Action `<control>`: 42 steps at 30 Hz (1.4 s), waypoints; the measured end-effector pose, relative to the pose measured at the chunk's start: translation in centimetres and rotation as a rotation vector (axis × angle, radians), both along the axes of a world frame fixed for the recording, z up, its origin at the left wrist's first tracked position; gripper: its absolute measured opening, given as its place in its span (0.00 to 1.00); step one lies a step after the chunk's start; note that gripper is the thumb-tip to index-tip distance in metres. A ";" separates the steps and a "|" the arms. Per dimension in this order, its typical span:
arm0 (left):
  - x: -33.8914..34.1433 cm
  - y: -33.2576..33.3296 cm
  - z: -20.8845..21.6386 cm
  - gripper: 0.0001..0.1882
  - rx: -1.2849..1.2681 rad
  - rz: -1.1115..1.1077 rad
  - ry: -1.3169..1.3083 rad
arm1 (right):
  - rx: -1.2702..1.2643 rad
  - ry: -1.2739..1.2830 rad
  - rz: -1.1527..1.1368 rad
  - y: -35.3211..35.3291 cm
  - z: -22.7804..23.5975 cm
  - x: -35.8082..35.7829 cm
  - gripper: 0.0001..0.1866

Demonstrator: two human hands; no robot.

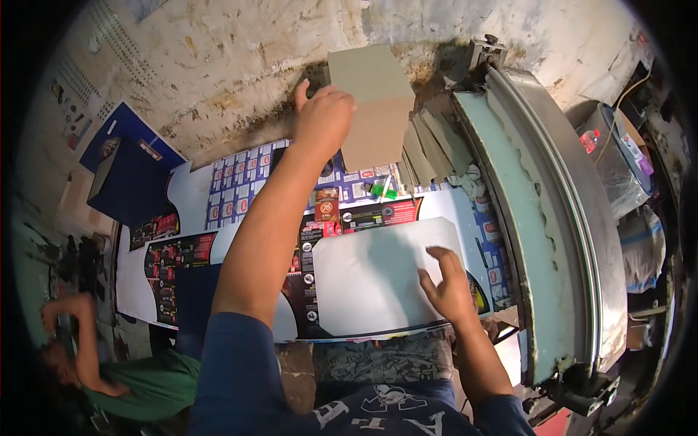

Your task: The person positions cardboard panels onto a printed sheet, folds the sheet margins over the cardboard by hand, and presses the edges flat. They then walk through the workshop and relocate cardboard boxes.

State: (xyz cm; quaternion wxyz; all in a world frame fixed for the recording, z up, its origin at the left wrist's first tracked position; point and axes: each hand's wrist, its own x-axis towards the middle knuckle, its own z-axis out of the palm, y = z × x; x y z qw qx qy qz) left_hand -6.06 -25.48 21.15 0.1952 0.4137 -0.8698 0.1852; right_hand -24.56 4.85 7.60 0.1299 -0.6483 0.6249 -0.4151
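As we look from the left, a co-worker in green [145,385] is near the lower edge, well apart from our hands, and a dark blue box [127,185] stands by printed sheets [185,254]. Our left hand [325,116] is up at the left edge of the brown-grey cardboard [374,131], which sits at the back, near the wall [240,73]; its grip is partly hidden, so we cannot tell whether it grasps the board. To handle the cardboard well, we judge, we should pinch squarely along that edge and keep it level, so that nothing slides or bends. Nearer us lies a white sheet [371,283] with cut corners, over the printed ones. Our right hand [451,287] is by its right side, spread and gripping nothing; a light touch there seems best, lest the sheet crease. Farthest right is a long green-bedded machine [534,240].
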 end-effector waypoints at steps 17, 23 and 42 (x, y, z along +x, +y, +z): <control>6.2 16.2 4.5 0.09 0.529 -0.349 0.919 | -0.044 -0.075 -0.119 3.0 8.2 1.7 0.27; 11.6 17.6 -9.7 0.19 0.949 -0.035 0.916 | 0.480 -0.691 0.012 3.8 1.0 5.4 0.26; 19.5 23.7 -19.3 0.47 0.973 -0.110 0.203 | 0.579 -0.510 -0.050 0.7 -5.7 8.2 0.24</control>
